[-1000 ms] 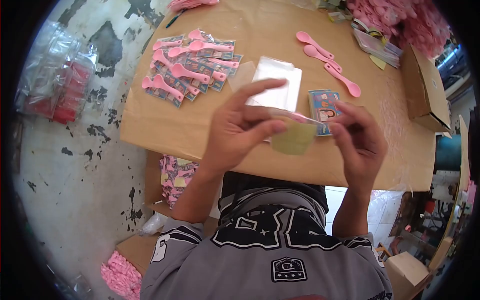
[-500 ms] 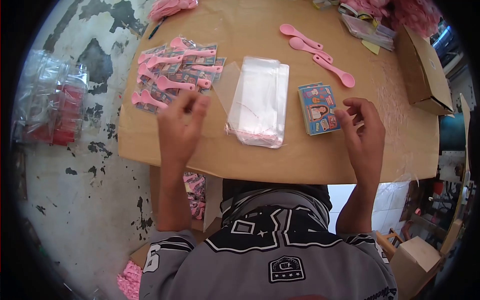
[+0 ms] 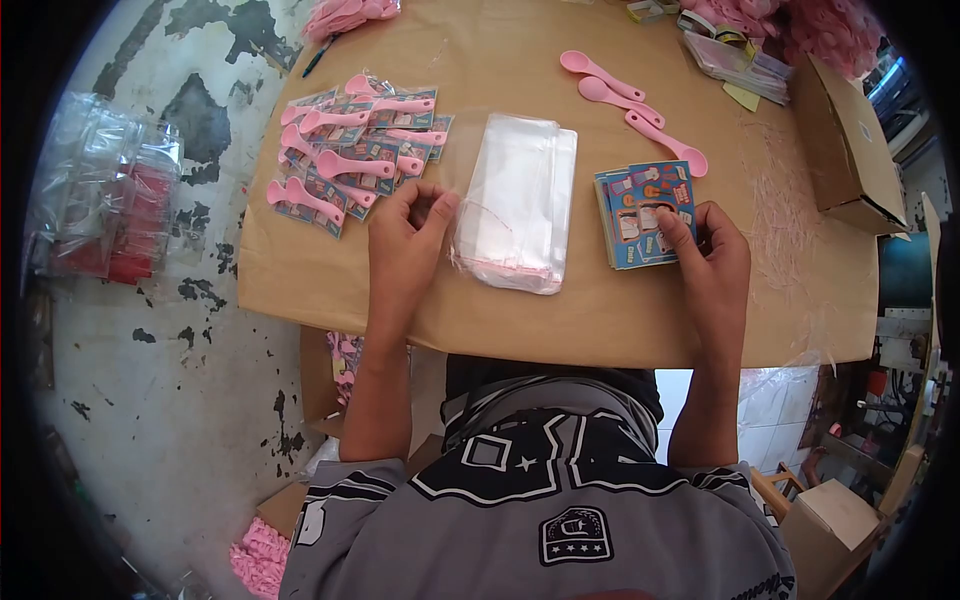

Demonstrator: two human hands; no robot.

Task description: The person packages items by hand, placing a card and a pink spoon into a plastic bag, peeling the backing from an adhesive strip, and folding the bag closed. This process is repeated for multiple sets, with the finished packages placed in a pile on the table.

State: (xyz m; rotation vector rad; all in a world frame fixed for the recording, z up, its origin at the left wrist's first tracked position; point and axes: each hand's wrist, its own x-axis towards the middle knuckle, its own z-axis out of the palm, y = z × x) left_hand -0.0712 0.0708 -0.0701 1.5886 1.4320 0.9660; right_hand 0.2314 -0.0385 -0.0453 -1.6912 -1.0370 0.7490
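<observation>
My left hand is closed, thumb against the curled fingers, at the edge of a loose clear plastic bag that lies left of the bag stack. The stack of clear bags is in the middle of the table. My right hand pinches a blue printed card at its right side, thumb on top. That card sits slightly askew over the card stack. Up and left of my left hand, several pink measuring spoons lie with blue cards in clear bags. Three loose pink spoons lie beyond the cards.
A cardboard box stands on the table's right edge, near a heap of pink items. At the far left are a pen and a pink bundle. Plastic packs lie on the floor at left.
My left hand has moved right, from beside the packed spoons to the loose bag. My right hand has closed on the top card and shifted it slightly.
</observation>
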